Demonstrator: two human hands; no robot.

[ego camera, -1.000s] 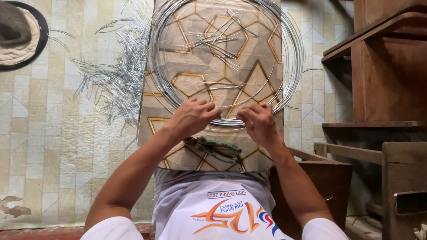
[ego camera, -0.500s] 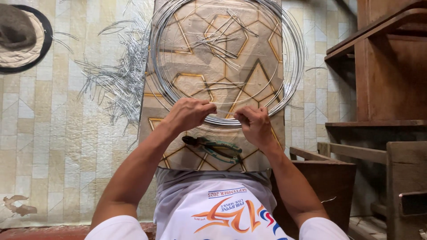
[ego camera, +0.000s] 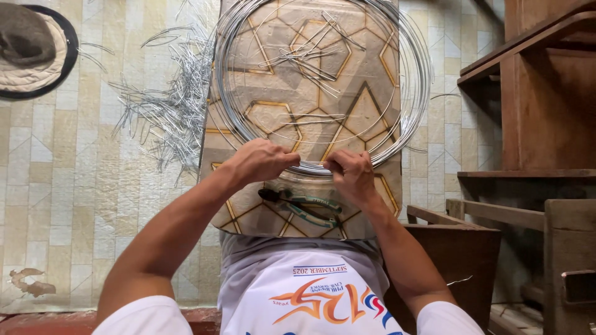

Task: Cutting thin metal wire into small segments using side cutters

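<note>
- Directly ahead of the person lies a large coil of silver wire (ego camera: 323, 87), flat on a board covered with a beige and gold geometric pattern (ego camera: 248, 217) that rests across the lap like a tabletop.
- Both hands meet at the near edge of the coil, the part of the ring closest to the body; the rest of the ring spreads away from them toward the top of the view.
- The left hand (ego camera: 264, 162) is curled closed over the wire bundle on the near-left of the ring, knuckles up.
- The right hand (ego camera: 351, 174) is closed in a pinch on the same stretch of wire, just beside the left, with only a short run of strands showing between them.
- That gripped stretch runs left to right across the body, so neither hand is clearly nearer; both are on it.
- A pair of pliers with green handles (ego camera: 304, 208) lies on the board just below the hands, nearer the body, long axis slanting from upper left to lower right, untouched.
- Short cut wire pieces (ego camera: 167, 105) lie heaped on the tiled floor to the left, well apart from the hands; a few more sit inside the ring.
</note>
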